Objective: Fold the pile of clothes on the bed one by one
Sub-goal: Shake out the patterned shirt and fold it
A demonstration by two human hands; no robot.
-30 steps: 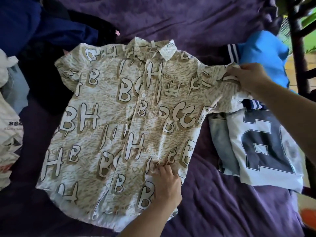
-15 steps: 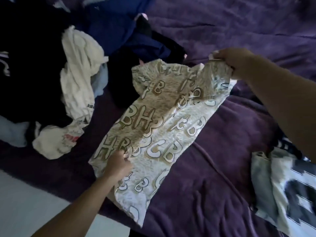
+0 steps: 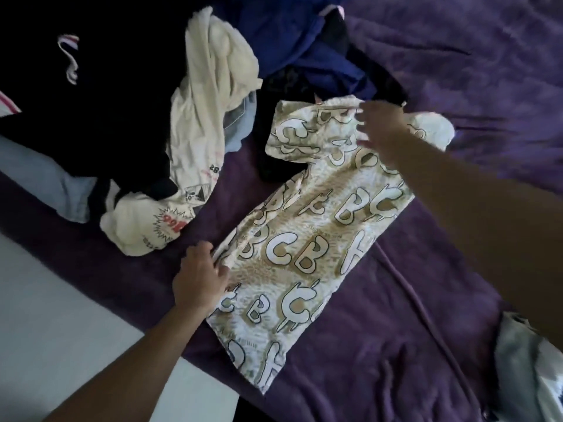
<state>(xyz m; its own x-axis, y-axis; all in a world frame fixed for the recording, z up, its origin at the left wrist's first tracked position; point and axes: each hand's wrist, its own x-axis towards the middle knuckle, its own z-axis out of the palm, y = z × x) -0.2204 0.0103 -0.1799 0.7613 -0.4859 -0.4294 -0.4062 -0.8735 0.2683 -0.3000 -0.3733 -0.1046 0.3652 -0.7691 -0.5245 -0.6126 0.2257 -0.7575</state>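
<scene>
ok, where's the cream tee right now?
Head view, upper left of centre: the cream tee lies crumpled on the pile, just left of the lettered shirt.

The printed shirt (image 3: 307, 239) is thin matt cloth, lightly creased, its white letters printed flat on a flecked beige ground. Under it the purple blanket (image 3: 396, 345) is plush, short-piled fabric with a faint sheen along its ridges. Toward the bed's far left corner, the cream T-shirt (image 3: 207, 117) is soft matt cotton-like cloth, the jeans (image 3: 239, 117) beside it coarser denim. Past the near edge, the floor (image 3: 61, 345) looks smooth and pale
</scene>
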